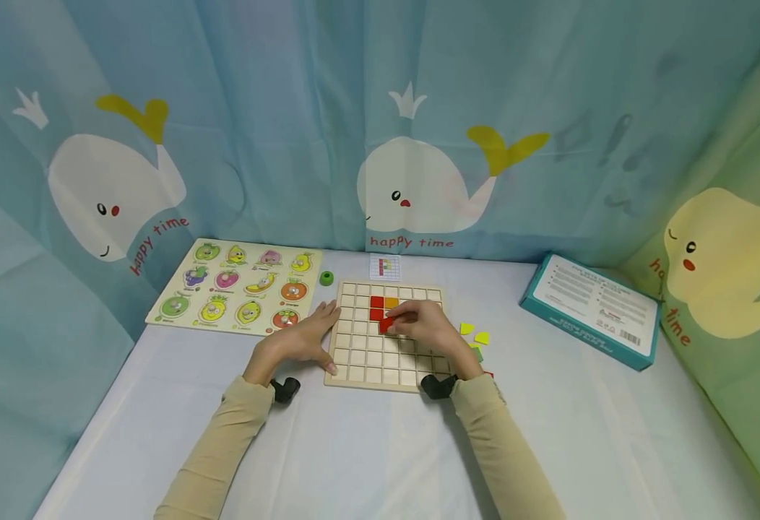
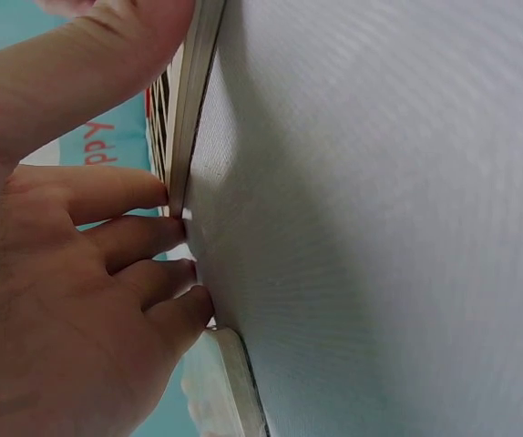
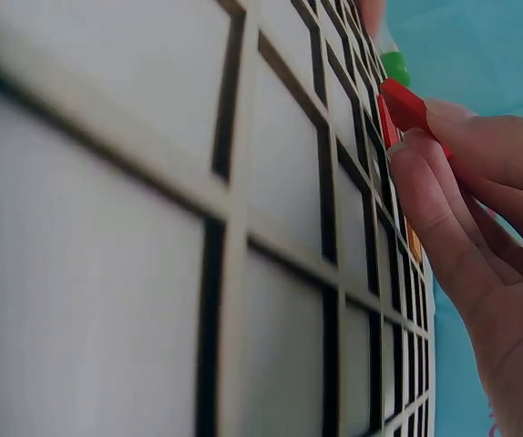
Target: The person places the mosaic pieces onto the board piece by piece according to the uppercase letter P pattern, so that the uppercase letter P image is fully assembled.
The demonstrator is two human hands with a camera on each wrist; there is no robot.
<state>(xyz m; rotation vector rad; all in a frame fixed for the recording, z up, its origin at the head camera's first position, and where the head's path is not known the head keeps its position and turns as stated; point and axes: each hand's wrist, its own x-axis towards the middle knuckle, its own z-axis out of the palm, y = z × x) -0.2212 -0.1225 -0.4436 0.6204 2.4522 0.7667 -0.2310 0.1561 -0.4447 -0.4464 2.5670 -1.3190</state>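
A square wooden grid board (image 1: 365, 359) lies flat on the white table. My right hand (image 1: 428, 326) pinches a red square tile (image 1: 386, 326) between thumb and fingers, over the grid's middle. The right wrist view shows that red tile (image 3: 404, 106) tilted above the cells. Set in the grid just beyond are two red tiles (image 1: 376, 302) and an orange tile (image 1: 391, 302). Along the board's left side rests my left hand (image 1: 298, 341), its thumb by the near corner. In the left wrist view, its fingertips (image 2: 172, 235) touch the board's side edge.
Left of the board lies a fruit puzzle (image 1: 224, 296) with knobbed pieces. A small green ring-shaped piece (image 1: 326, 278) and a pattern card (image 1: 385, 267) sit behind it. Several yellow pieces (image 1: 481, 337) and a green piece (image 1: 477, 353) lie right. Farther right is a teal box (image 1: 591, 310).
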